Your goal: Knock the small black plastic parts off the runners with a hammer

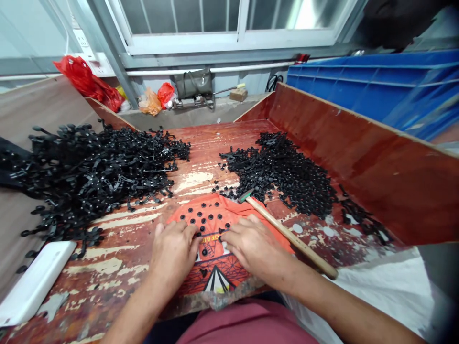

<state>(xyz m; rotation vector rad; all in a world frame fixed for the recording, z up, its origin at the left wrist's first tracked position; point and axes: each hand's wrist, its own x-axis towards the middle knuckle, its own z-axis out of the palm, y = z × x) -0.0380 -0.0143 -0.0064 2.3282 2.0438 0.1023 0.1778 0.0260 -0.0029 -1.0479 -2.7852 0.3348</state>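
An orange printed cloth (pixel 211 267) lies at the near edge of the worktable, with several small black round plastic pieces (pixel 203 221) spread over it. My left hand (pixel 175 246) rests on its left side, fingers curled, the fingertips pinched at one small black piece (pixel 198 234). On the other side my right hand (pixel 251 243) is closed, a dark small piece (pixel 221 233) showing at its fingertips. What lies under the fingers is partly hidden. Beside my right hand a hammer (pixel 287 231) with a wooden handle lies across the cloth's edge.
A big heap of black jointed plastic parts (pixel 96 167) covers the left; a heap of small black pieces (pixel 283 172) lies right. A white rectangular case (pixel 38 282) sits front left. A wooden side board (pixel 351 157) borders the right, a blue crate (pixel 376 91) behind it.
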